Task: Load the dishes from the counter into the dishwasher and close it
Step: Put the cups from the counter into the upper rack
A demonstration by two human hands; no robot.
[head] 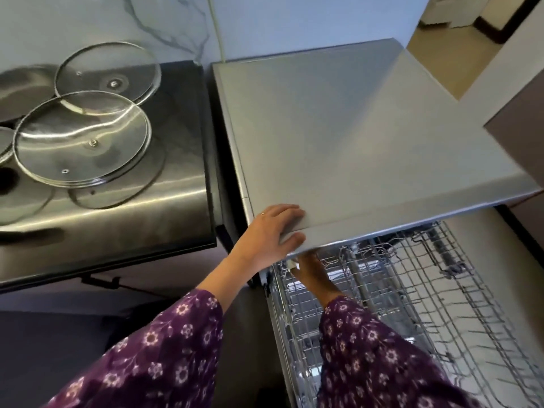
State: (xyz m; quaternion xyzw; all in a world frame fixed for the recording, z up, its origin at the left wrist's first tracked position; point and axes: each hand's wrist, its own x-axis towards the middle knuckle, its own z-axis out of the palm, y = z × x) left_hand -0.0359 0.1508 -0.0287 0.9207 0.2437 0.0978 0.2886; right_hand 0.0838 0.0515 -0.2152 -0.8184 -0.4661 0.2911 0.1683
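Note:
The dishwasher (353,136) has a flat grey top, and its wire rack (418,295) is pulled out towards me and looks empty. My left hand (270,231) rests on the top's front left corner, fingers lying straight on the surface and thumb against the front edge. My right hand (309,270) reaches into the rack just under that edge. Its fingers are hidden beneath the top, next to a small white part. Two glass lids (82,139) lie overlapping on the dark steel counter (176,201) to the left.
A further lid edge (4,142) shows at the far left of the counter. A narrow gap separates the counter from the dishwasher. A cabinet corner (518,125) juts in at the right. A marbled wall stands behind.

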